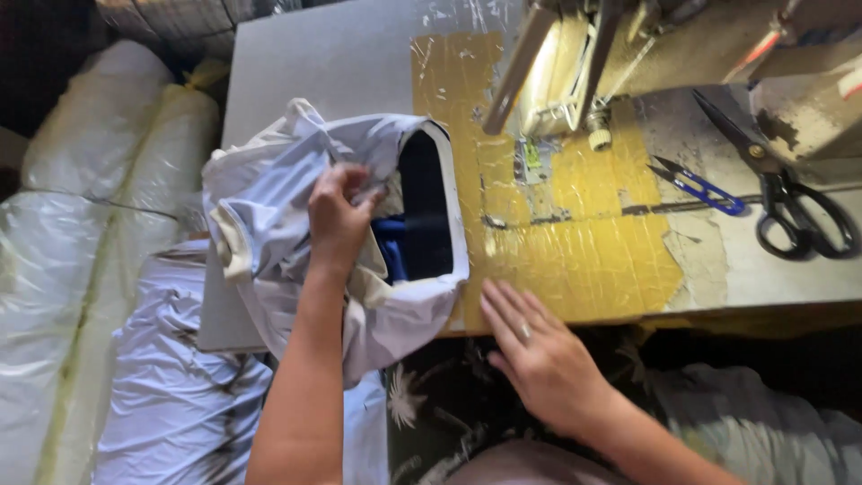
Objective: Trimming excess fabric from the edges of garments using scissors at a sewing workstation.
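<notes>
Two hands are at work. The left hand (339, 218) has its fingers (346, 180) clamped on a fold of one white garment (269, 224), which lies bunched at the near left part of the tabletop (332, 63) and hangs over its edge; just right of those fingers the garment's banded opening gapes, showing dark blue inside. The right hand (537, 350) rests flat at the tabletop's near edge, its fingers (503, 305) stretched out and slightly apart, holding nothing, their tips just beside the garment's hem; one ring sits on one of them. Beyond the right fingers spreads a patch of yellow tape (584, 260), and past that stands one sewing machine (575, 63). Well to the right of both hands lie two cutting tools: one blue-handled snips (700, 186) and one large pair of black scissors (790, 202), close to each other. Below the left arm, off the tabletop, lies one heap of white cloth (171, 386), and further left are plastic-wrapped rolls (81, 207), two at least.
</notes>
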